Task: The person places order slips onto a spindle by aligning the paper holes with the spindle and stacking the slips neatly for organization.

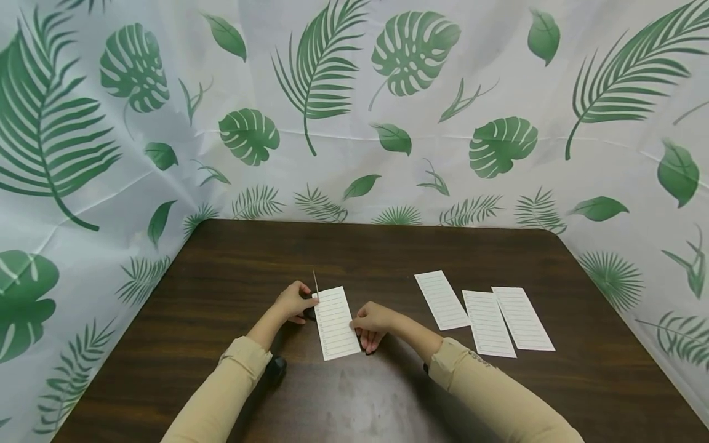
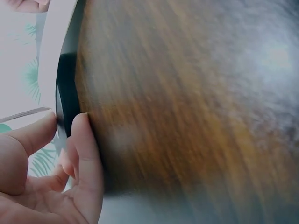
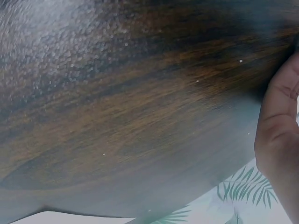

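Note:
A white lined paper sheet [image 1: 336,323] is held between both hands over the brown table. My left hand [image 1: 293,301] pinches its upper left edge, thumb on top; the left wrist view shows this sheet [image 2: 56,42] nearly edge-on. A thin strip-like piece [image 1: 316,283] rises from beneath that thumb; whether it is a separate sheet seen edge-on, I cannot tell. My right hand [image 1: 373,323] pinches the sheet's right edge. Only part of the right hand [image 3: 280,116] shows in the right wrist view, its fingertips cut off. Something dark [image 2: 67,93] lies under the sheet's edge, its kind unclear.
To the right lie three similar lined sheets: one leftmost [image 1: 441,300], one in the middle [image 1: 489,324] and one rightmost [image 1: 523,319]. They lie close together on the dark wooden table [image 1: 354,252]. White cloth with green leaves [image 1: 343,166] hangs around the table's far and side edges.

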Motion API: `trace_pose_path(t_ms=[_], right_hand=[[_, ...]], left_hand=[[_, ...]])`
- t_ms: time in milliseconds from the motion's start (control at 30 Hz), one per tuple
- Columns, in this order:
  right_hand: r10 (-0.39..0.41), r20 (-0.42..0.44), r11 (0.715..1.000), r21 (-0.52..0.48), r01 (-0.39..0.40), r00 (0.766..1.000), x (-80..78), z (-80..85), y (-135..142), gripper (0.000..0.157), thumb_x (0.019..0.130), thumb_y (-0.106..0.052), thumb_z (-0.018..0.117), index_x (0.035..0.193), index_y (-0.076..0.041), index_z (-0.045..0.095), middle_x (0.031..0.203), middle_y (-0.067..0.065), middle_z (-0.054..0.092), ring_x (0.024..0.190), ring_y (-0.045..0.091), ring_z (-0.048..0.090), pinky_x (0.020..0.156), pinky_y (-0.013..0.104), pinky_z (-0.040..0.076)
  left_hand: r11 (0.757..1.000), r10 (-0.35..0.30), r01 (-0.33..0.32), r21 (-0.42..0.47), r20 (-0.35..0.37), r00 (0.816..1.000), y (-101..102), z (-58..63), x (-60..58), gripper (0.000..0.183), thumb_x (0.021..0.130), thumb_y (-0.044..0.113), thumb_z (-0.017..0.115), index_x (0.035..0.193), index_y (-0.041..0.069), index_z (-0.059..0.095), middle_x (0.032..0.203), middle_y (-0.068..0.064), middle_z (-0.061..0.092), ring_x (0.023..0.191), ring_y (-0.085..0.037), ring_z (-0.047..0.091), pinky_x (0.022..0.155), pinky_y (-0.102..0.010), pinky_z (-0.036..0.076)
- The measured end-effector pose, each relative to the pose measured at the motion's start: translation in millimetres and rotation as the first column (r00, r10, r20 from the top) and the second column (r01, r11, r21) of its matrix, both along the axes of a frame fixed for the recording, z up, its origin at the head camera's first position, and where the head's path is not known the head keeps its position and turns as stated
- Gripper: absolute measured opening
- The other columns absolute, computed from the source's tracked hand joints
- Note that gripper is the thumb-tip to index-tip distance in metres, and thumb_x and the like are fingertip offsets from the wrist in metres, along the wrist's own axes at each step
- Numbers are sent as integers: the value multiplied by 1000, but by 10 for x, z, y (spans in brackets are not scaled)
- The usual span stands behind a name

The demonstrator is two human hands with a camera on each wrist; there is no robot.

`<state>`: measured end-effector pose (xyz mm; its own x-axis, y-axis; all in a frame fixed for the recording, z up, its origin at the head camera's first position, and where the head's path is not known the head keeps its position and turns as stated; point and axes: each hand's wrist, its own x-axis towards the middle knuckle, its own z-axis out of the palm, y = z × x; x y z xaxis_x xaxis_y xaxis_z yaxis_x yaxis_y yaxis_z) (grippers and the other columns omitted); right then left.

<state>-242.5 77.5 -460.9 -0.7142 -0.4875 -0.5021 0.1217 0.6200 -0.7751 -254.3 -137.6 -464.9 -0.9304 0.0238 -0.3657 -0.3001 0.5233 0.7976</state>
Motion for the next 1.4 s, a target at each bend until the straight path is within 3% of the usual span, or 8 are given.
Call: trace_pose_path(t_ms=[467,700,900,1233,1400], right_hand=[[-14,-14,1000,-21,14,1000,0,-32,8,30,93,-10,49,64,-4,48,46,3,54,38,9,54,37,18,49],[-29,-105,997,-74,21,994,88,-51,40,25,92,-8,49,69,1,52,47,2,53,38,8,53,37,18,49],[-30,-194,998,-57,19,981,168,-19,79,28,94,-16,53,74,3,56,48,1,54,38,7,52,38,22,51],[99,-248,995,2,-102,964,240,42,272,28,93,-19,55,76,3,58,50,2,54,38,7,48,37,21,48],[198,-303,978,4,-207,932,208,80,415,24,94,-18,55,84,3,61,59,14,63,46,10,54,42,24,51]], left_hand=[[1000,-2,1,26,34,999,7,8,3,26,96,13,51,116,1,40,90,-12,38,68,-19,42,51,-26,57],[999,-15,15,28,5,1000,-5,-15,3,34,96,13,53,123,1,37,121,-27,40,77,-26,49,53,-28,59],[1000,-22,22,-3,-4,1000,-8,-27,-11,35,95,15,55,123,2,39,118,-25,42,75,-22,48,52,-27,58],[1000,-20,20,-15,-4,1000,22,-9,10,32,94,14,57,118,1,41,114,-24,44,75,-23,50,52,-28,59],[999,-23,23,-23,-7,1000,24,-7,21,32,94,14,57,118,1,41,114,-25,44,75,-24,50,52,-29,59]])
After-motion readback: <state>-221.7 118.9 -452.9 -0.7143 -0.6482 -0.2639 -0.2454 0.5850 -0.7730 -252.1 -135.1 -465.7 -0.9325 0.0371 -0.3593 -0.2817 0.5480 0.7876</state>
